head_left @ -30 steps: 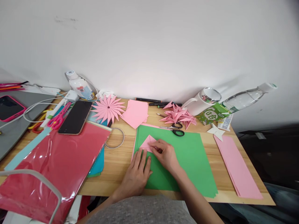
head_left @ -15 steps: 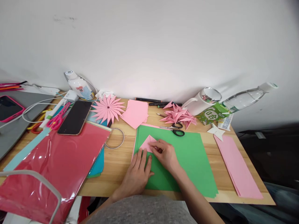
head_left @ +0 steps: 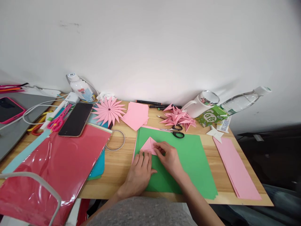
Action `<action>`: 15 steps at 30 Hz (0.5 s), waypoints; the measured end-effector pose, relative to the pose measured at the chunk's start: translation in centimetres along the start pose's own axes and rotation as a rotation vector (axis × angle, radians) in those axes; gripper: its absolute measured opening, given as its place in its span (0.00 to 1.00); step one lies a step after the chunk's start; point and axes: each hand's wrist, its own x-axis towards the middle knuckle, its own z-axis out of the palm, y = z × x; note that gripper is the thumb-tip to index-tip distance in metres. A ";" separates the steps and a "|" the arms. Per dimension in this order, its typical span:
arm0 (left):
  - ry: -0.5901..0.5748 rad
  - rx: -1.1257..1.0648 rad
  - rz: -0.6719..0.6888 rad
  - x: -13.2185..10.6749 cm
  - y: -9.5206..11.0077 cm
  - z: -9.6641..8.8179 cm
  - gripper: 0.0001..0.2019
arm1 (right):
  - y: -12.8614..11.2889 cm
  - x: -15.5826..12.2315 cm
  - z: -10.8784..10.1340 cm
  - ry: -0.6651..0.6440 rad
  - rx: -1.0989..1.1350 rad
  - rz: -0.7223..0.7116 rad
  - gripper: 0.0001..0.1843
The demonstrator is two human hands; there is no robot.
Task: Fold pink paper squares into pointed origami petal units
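Note:
A small pink paper [head_left: 148, 145], folded to a peak with a crease down its middle, lies on a stack of green sheets [head_left: 185, 163]. My left hand [head_left: 139, 171] rests flat, fingers stretched out, its fingertips on the paper's lower edge. At the paper's right side, my right hand [head_left: 168, 156] pinches the edge between thumb and bent fingers. Black-handled scissors [head_left: 176, 131] lie across the far edge of the green stack. Beyond it are square pink sheets [head_left: 136, 114] and several folded pink pieces [head_left: 180, 117].
A pink paper flower [head_left: 109, 110], a phone [head_left: 75, 120] and a red plastic-covered pack [head_left: 58, 166] are to the left. On the right stand a white mug [head_left: 197, 105] and a leaning water bottle [head_left: 242, 102], with pink strips [head_left: 237, 169] nearer the table edge.
My right hand has shifted slightly right along the paper, uncovering more of its centre crease. The left hand stays almost in place at the lower edge.

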 end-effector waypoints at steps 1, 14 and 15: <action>-0.012 -0.001 -0.004 0.1 0.0 -0.1 0.25 | 0.0 0.0 0.1 0.007 -0.006 0.000 0.09; -0.069 -0.007 -0.015 0.7 0.2 -0.3 0.27 | -0.4 -0.4 0.6 -0.003 -0.252 -0.102 0.09; -0.063 -0.003 -0.014 0.7 0.2 -0.3 0.27 | -0.4 -0.5 0.7 0.004 -0.269 -0.113 0.09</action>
